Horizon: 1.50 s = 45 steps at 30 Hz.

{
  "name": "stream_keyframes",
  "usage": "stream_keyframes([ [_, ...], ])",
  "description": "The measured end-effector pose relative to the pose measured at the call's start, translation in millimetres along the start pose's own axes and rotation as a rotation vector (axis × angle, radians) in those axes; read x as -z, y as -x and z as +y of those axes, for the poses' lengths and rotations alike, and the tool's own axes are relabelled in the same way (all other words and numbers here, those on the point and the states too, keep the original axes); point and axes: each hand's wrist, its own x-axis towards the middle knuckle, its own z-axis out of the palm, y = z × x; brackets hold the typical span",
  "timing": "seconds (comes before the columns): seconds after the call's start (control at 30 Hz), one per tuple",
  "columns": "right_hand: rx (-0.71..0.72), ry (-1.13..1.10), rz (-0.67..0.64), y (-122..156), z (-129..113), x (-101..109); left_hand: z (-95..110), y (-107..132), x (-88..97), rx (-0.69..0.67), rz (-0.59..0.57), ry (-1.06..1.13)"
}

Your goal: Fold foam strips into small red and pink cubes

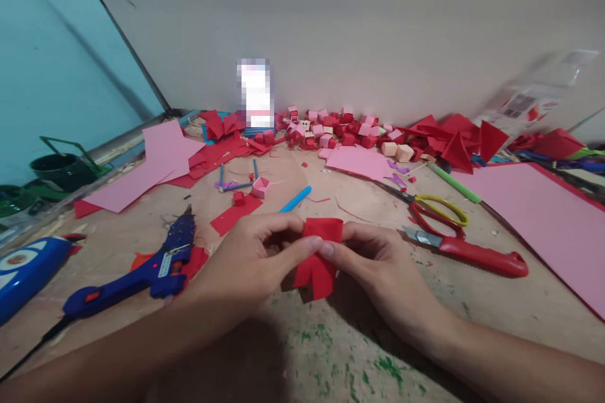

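Between my hands is a red paper piece (322, 277) with cut flaps hanging at its lower end. My left hand (265, 252) pinches it from the left, and my right hand (373, 255) from the right, thumbs meeting on its front. Fingers behind the paper are mostly hidden. Just beyond the left fingers lies a blue stick (297, 199). A red paper strip (235, 215), a small red cube (239, 199) and an open pink paper box (261, 187) rest further left. To the right of my right hand is a red-handled utility knife (472, 252).
A blue glue gun (165, 264) lies at left, near a blue-and-white bottle (28, 271). Scissors (439, 211) and pink sheets (539, 208) are at right. Many small paper cubes (347, 138) line the wall, beside a lit phone (256, 94). A plastic package (524, 101) leans back right.
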Motion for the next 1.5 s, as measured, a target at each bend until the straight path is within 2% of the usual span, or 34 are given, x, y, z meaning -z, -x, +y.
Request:
stream_keyframes([
  [0.1, 0.009, -0.044, -0.011, 0.2, -0.5, -0.5, 1.4, 0.9, -0.4, -0.021, 0.036, -0.012],
  [0.27, -0.028, 0.030, -0.081, 0.9, -2.7, -0.3, 4.5, 0.1, 0.3, -0.061, 0.068, 0.009],
  [0.43, -0.063, -0.012, -0.047, 1.4, -1.2, -1.1, 5.5, 1.0, -0.7, -0.055, 0.070, -0.010],
  [0.67, -0.033, 0.039, 0.018, -0.8, 1.4, 1.3, 4.6, 0.1, -0.7, -0.016, 0.042, -0.002],
  [0.8, -0.021, 0.046, 0.026, -1.6, 3.0, 2.4, 5.5, 0.2, -0.1, -0.041, 0.043, -0.033],
  [1.03, 0.021, 0.152, -0.015, -2.5, -4.3, 0.1, 2.2, -0.4, 0.5, -0.062, 0.014, -0.061],
  [1.23, 0.042, -0.031, -0.008, 0.2, -0.3, -3.5, 4.0, -0.9, 0.0, -0.099, 0.032, -0.050],
  [1.5, 0.056, 0.057, -0.014, -1.4, -3.5, -0.3, 1.5, -1.2, 0.0, -0.044, 0.030, 0.030],
])
